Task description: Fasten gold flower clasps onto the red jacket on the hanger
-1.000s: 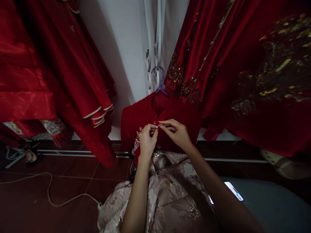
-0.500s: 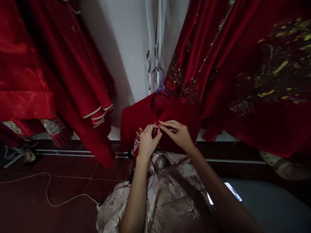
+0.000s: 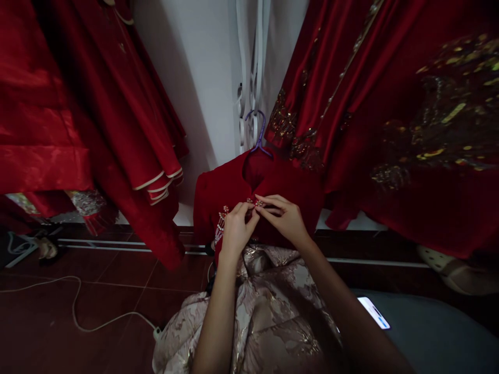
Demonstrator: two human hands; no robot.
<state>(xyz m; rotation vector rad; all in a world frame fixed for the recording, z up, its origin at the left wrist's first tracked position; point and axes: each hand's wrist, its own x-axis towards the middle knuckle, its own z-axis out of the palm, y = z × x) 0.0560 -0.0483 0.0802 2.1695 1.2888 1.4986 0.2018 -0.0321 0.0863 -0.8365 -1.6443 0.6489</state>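
Note:
A dark red jacket [image 3: 218, 195] hangs in front of me on a purple hanger [image 3: 258, 136]. Both my hands meet at its front, just below the collar. My left hand [image 3: 235, 229] is closed, pinching a small beaded ornament [image 3: 254, 202] on the cloth. My right hand [image 3: 281, 218] is closed too, its fingertips pinched on the same ornament from the right. A beaded fringe [image 3: 220, 226] dangles on the jacket to the left of my left hand. Below my wrists lies pale gold brocade fabric [image 3: 268, 306].
Red garments hang at the left [image 3: 97, 119] and, with gold embroidery, at the right [image 3: 405, 124]. A white cable [image 3: 78, 306] runs over the dark red floor at the lower left. A lit phone [image 3: 373, 312] lies on a grey cushion [image 3: 436, 332] at the lower right.
My hands stay at the same spot on the jacket; the fingers have drawn a little closer around the ornament. The view has shifted slightly.

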